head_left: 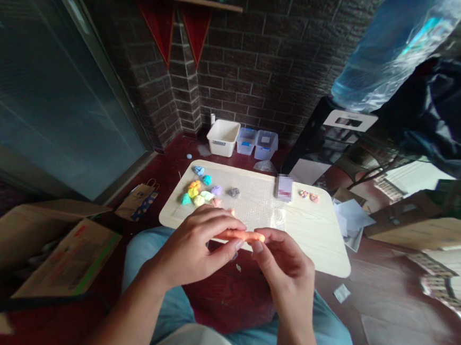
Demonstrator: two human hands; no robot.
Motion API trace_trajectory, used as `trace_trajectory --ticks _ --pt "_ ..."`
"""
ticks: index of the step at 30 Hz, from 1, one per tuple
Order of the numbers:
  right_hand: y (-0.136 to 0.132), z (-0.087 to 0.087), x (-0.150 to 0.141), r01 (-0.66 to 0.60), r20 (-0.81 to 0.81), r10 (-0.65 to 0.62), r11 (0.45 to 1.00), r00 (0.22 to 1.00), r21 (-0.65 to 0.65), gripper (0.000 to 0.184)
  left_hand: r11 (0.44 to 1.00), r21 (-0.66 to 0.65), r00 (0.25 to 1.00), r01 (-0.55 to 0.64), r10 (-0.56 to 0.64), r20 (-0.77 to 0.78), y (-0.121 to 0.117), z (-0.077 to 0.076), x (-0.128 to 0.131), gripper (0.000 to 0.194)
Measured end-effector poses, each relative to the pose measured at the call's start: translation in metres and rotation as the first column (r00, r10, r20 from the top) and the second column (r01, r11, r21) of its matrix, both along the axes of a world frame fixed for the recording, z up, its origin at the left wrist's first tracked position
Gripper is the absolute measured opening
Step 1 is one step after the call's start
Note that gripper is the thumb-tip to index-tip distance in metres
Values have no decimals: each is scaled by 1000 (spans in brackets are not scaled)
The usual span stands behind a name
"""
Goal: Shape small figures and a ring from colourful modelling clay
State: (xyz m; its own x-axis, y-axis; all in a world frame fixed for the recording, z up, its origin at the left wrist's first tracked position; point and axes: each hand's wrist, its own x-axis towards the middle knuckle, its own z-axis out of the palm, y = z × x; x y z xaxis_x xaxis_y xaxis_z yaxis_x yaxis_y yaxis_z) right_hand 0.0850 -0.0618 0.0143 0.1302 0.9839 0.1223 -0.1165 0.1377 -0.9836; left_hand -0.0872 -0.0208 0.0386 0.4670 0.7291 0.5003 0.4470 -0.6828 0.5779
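Observation:
Both my hands are closed on a stretched roll of orange clay [245,236], held just above the near edge of a low pale wooden table [317,238]. My left hand [193,244] pinches its left end, and my right hand [282,267] pinches its right end. On the table's left side lie several small clay lumps [199,191] in blue, yellow, green, purple and grey, on a clear plastic sheet [252,198]. Two small finished clay pieces [309,195] sit at the table's far right.
A small box [284,187] rests on the table's far edge. White and clear plastic bins [243,139] stand by the brick wall. Cardboard boxes [48,254] lie at left, with a paper bag [138,200] nearby. A water dispenser [337,133] and loose papers [350,216] are at right.

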Motion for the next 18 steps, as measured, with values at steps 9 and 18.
trace_trajectory --ticks 9,18 --pt "0 0 -1 -20 -5 20 1000 1000 -5 7 1000 2 1000 16 -16 -4 0 2 -1 11" --pt "0 2 -1 2 15 -1 1000 1000 -24 9 999 -34 1000 7 -8 -21 0 2 1 11"
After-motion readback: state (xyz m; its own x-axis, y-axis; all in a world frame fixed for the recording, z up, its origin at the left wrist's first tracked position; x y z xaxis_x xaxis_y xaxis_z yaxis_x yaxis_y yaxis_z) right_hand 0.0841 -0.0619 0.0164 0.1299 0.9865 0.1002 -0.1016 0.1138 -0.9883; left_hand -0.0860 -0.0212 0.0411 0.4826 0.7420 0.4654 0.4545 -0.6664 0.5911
